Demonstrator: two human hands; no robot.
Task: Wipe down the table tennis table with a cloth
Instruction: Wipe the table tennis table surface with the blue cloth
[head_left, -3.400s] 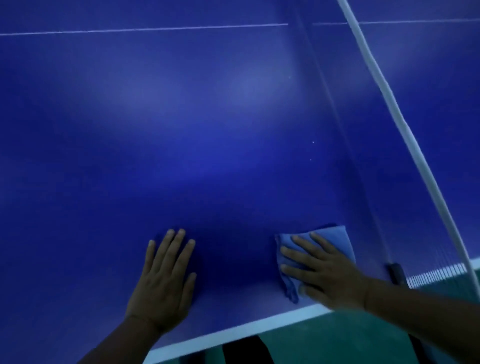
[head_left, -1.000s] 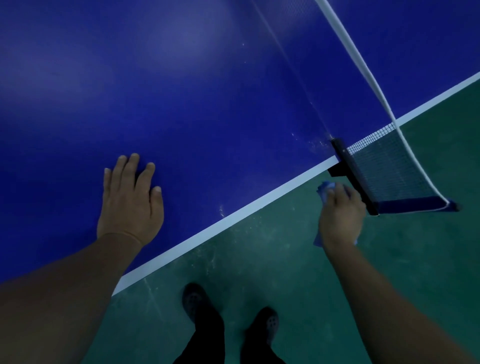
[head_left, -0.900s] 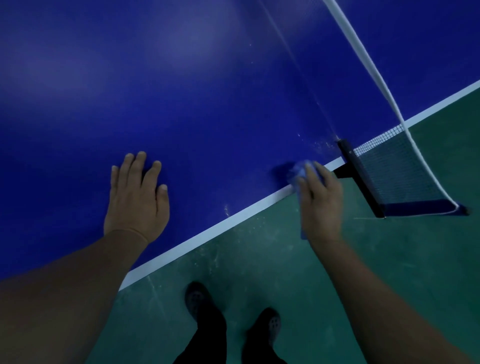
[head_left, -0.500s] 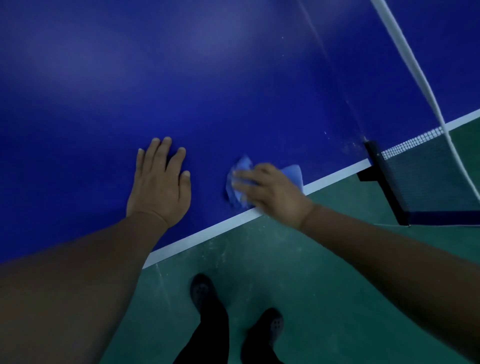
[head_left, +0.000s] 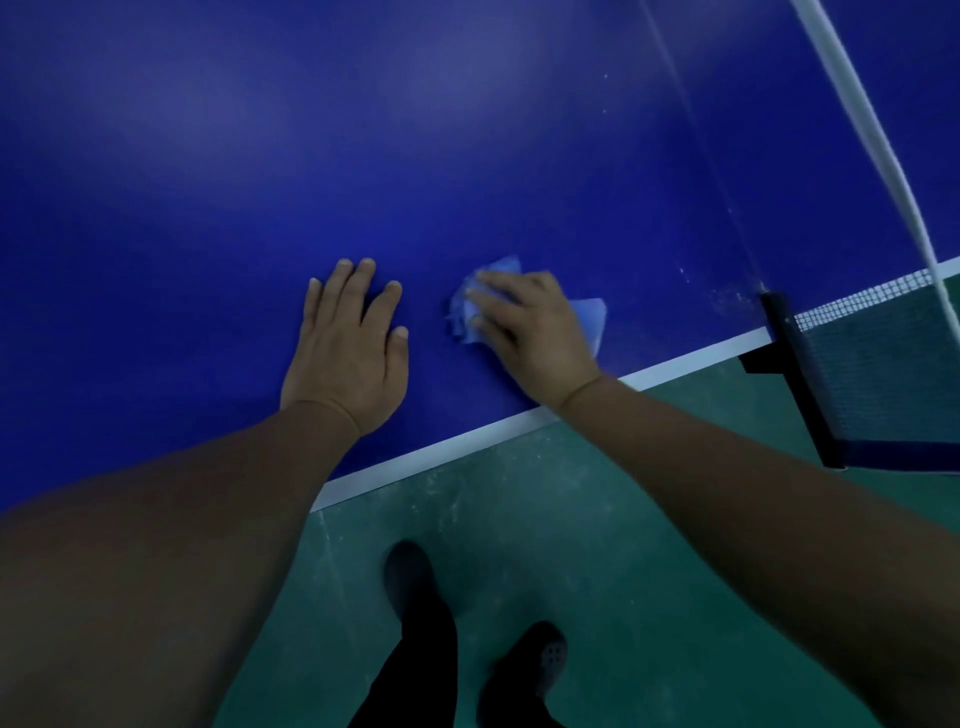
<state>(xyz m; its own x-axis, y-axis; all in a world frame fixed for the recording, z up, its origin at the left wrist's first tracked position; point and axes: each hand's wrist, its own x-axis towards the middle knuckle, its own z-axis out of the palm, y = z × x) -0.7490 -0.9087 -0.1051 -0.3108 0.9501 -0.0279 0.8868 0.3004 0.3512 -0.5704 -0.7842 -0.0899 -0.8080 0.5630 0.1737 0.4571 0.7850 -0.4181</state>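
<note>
A crumpled light-blue cloth (head_left: 470, 317) is pressed onto the blue table tennis table (head_left: 467, 156) by the right hand (head_left: 530, 327), fingers spread flat over it, just inside the white edge line (head_left: 675, 366). The left hand (head_left: 345, 348) is laid flat, fingers straight, holding nothing, just beside the cloth. The net post (head_left: 800, 374) is seen well apart from the cloth.

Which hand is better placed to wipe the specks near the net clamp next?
Right. The right hand already presses the blue cloth on the table, nearer the net clamp; the left hand lies flat, farther away.
</note>
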